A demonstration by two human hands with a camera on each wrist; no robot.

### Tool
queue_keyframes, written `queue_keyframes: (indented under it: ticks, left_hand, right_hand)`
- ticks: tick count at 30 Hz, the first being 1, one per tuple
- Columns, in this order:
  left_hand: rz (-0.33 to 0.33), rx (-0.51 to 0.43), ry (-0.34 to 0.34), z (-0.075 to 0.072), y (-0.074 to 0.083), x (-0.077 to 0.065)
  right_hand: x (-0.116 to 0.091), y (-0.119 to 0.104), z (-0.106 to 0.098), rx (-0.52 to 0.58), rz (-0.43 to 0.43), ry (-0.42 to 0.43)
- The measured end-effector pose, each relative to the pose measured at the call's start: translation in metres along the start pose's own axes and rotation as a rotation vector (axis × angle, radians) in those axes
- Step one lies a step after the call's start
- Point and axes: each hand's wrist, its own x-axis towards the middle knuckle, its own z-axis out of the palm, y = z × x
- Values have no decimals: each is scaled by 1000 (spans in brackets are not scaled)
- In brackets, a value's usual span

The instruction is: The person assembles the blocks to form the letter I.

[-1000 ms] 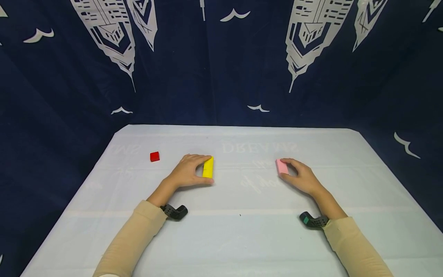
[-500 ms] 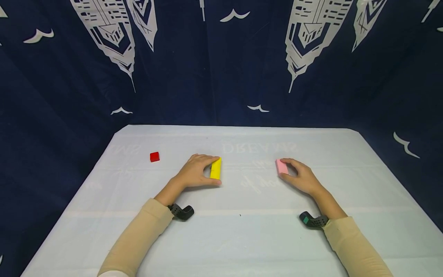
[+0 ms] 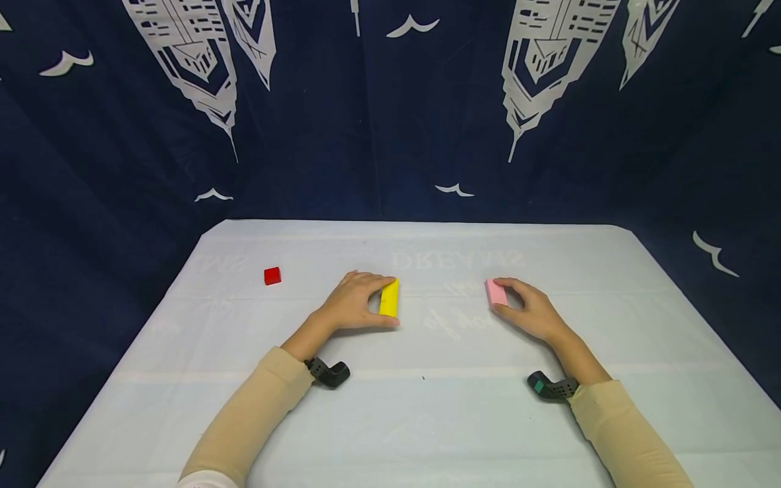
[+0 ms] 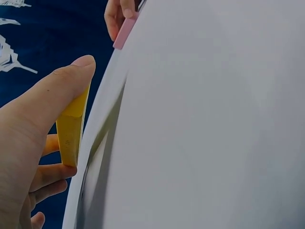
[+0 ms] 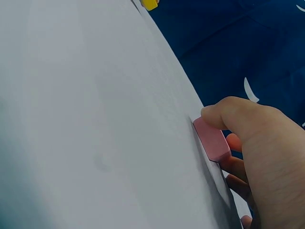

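Observation:
My left hand (image 3: pixel 356 303) pinches a yellow rectangular block (image 3: pixel 389 298) between thumb and fingers, near the middle of the table. The thumb lies at the block's near end and the fingertips at its far end. In the left wrist view the yellow block (image 4: pixel 71 129) shows its narrow side, close over the white surface. To the right, my right hand (image 3: pixel 531 312) pinches a smaller pink block (image 3: pixel 496 293) by its two ends. The right wrist view has the pink block (image 5: pixel 212 140) low at the tabletop, thumb over one end. A gap of bare cloth separates the two blocks.
A small red cube (image 3: pixel 272 276) sits at the back left of the white table (image 3: pixel 421 420). Behind the table's far edge hangs a dark blue curtain (image 3: pixel 372 135) with white prints. Each wrist carries a black camera mount, such as the left one (image 3: pixel 329 373).
My left hand has moved right with the yellow block, bringing it nearer the pink one. The right hand, pink block and red cube have stayed in place.

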Motion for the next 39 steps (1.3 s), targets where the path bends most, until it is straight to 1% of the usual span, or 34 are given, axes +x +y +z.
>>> queue_keyframes:
  ticks: [8, 13, 20, 28, 32, 39]
  left_hand:
    - [11, 14, 6, 4, 6, 5]
    - [10, 33, 7, 8, 9, 8]
    - [21, 18, 9, 13, 16, 12]
    - [16, 54, 0, 19, 21, 19]
    - [15, 61, 8, 21, 24, 21]
    - [6, 87, 15, 25, 28, 24]
  right_hand:
    - [0, 1, -1, -4, -14, 5]
    - [0, 1, 0, -2, -4, 5]
    - [0, -1, -1, -5, 5, -4]
    - [0, 1, 0, -3, -6, 0]
    - [1, 2, 2, -8, -13, 8]
    - [1, 2, 1, -7, -2, -3]
